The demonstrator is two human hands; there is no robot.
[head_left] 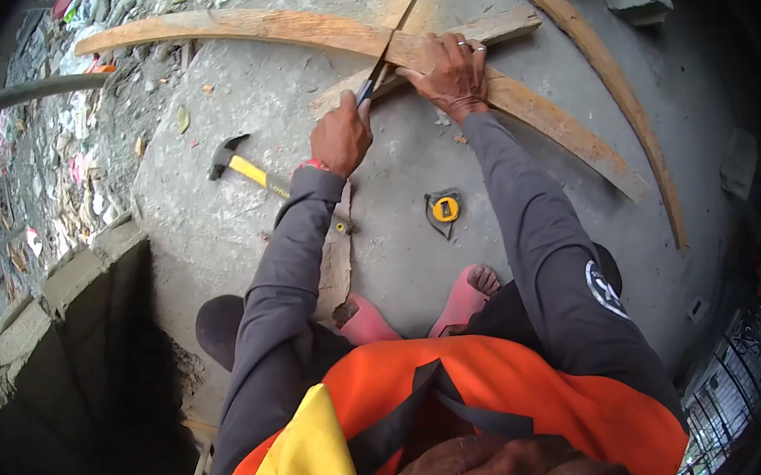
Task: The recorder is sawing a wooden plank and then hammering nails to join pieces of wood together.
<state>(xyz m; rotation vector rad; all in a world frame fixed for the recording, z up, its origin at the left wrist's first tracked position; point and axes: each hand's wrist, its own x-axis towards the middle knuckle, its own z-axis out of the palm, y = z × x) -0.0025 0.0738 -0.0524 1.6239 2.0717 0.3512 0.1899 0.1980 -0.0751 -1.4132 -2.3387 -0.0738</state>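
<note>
Head view, upper centre: our left fist (pixel 341 139) holds a saw (pixel 394 35), our half-open right hand (pixel 453 70) the plank (pixel 411 49), seemingly not yet severed.

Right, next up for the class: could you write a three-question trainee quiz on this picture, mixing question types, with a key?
1. Multiple choice. What does the left hand grip?
A) a drill
B) a long-bladed tool
C) a paintbrush

2. True or false: the right hand is held away from all the wood.

3. Fill the gap: seen from the person's side, the hammer lies to the ____ of the tape measure.

Key: 1. B. 2. False; it rests on a long wooden board. 3. left.
</note>
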